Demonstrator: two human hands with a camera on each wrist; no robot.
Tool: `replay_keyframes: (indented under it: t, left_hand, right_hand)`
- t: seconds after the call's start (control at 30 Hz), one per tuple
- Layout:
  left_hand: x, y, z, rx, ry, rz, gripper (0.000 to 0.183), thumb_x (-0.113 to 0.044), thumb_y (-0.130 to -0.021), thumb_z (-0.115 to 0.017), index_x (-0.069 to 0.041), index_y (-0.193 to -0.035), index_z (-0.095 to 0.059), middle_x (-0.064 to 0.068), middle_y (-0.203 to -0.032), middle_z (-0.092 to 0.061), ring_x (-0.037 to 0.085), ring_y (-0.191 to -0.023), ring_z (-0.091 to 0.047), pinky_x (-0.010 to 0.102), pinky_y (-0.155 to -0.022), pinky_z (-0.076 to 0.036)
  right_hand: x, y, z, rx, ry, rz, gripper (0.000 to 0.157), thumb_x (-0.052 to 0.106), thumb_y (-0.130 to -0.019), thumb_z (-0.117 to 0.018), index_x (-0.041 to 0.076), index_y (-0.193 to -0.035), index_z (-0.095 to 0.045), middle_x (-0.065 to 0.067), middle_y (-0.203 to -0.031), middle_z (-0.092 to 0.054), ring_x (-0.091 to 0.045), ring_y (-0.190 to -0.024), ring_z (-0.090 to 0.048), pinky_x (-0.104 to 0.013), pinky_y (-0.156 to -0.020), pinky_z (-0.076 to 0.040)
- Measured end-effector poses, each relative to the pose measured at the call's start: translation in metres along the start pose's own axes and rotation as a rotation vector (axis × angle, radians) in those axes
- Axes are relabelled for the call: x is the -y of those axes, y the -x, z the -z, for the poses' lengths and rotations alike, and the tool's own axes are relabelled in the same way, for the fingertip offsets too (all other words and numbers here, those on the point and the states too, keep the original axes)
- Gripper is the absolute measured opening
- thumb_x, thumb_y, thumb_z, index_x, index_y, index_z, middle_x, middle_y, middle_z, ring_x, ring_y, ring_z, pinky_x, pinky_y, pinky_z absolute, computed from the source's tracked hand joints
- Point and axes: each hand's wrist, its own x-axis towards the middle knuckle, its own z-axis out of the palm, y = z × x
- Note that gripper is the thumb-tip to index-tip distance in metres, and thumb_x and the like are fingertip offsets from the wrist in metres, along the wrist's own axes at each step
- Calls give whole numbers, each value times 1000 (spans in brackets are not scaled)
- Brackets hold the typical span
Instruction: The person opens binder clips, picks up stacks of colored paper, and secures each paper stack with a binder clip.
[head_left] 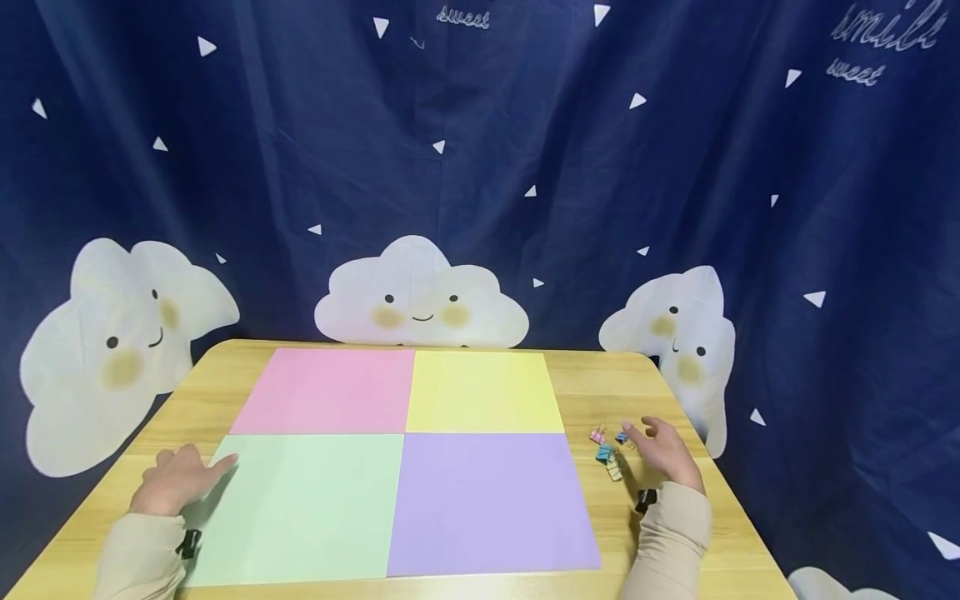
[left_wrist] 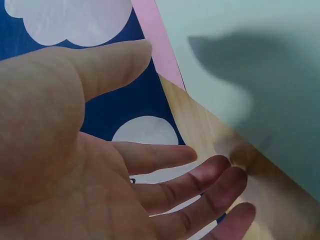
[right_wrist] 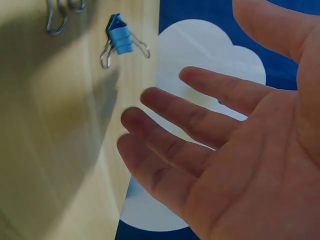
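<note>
My left hand is at the left edge of the green sheet, thumb pointing over the sheet, palm bare in the left wrist view. On the right side of the table, my right hand hovers beside a small group of binder clips, its fingers relaxed with nothing in them. Nearest to it lies a blue binder clip with silver wire handles. A pink binder clip, a teal binder clip and a cream binder clip lie just to its left.
A pink sheet, a yellow sheet and a purple sheet lie edge to edge with the green one on the wooden table. Behind the table hangs a dark blue curtain printed with clouds.
</note>
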Motion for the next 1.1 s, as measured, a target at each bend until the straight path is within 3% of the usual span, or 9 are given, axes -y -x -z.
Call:
replay_keyframes:
  t: [0.1,0.23,0.37,0.5,0.63,0.8,0.93,1.1]
  left_hand:
    - [-1,3,0,10,16,-2,66,-60,-102,-48,4,-83,-54,41,-99,-44,55,-85,-46,53,-69,-49]
    - [-5,6,-1,0,27,1,62,-60,-100,-53,-4,-74,-50,32,-91,-44,43,-79,-46,45,-66,-47]
    - [-8,7,-2,-10,20,12,65,-63,-95,-60,-1,-77,-50,29,-88,-44,37,-77,-46,42,-63,-46]
    - [-9,7,-4,-16,20,21,65,-61,-90,-68,1,-81,-51,30,-88,-46,40,-80,-46,44,-64,-47]
    - [-9,7,-5,-31,38,30,60,-56,-88,-73,-1,-78,-51,23,-83,-47,38,-81,-45,42,-62,-46]
    - [-7,3,-7,-44,64,57,58,-54,-86,-76,-3,-78,-49,7,-72,-40,26,-70,-45,36,-59,-43]
    - [-7,3,-8,-54,67,70,60,-54,-85,-77,1,-85,-52,7,-74,-41,28,-71,-48,40,-62,-45]
    - [-7,4,-9,-68,80,87,58,-51,-84,-79,0,-84,-52,8,-74,-41,29,-73,-48,41,-63,-45]
  right_hand:
    - [-2,1,-1,24,1,-11,77,47,-109,-43,-16,-153,-32,-45,-147,-43,-58,-133,-49,-65,-105,-50]
    - [-4,1,-3,51,7,-2,75,46,-109,-44,-16,-151,-35,-43,-145,-46,-57,-131,-51,-63,-103,-52]
    - [-6,1,-4,67,6,5,71,44,-109,-47,-17,-144,-44,-39,-134,-57,-51,-118,-61,-57,-96,-56]
    - [-7,1,-5,59,-23,-5,70,43,-108,-50,-20,-138,-48,-29,-112,-70,-31,-94,-69,-46,-85,-59]
    - [-7,2,-8,49,-95,-27,62,38,-107,-55,-20,-130,-53,-19,-95,-70,-19,-75,-64,-34,-71,-56]
    - [-10,2,-15,63,-202,-63,36,28,-101,-65,-8,-101,-65,-2,-67,-56,-10,-54,-44,-24,-52,-42]
    - [-11,2,-17,75,-205,-50,29,24,-98,-69,-1,-85,-64,1,-62,-54,-9,-53,-44,-22,-51,-40]
    - [-8,2,-18,70,-184,-42,28,22,-98,-70,-2,-86,-65,-4,-68,-63,-13,-61,-57,-24,-56,-48]
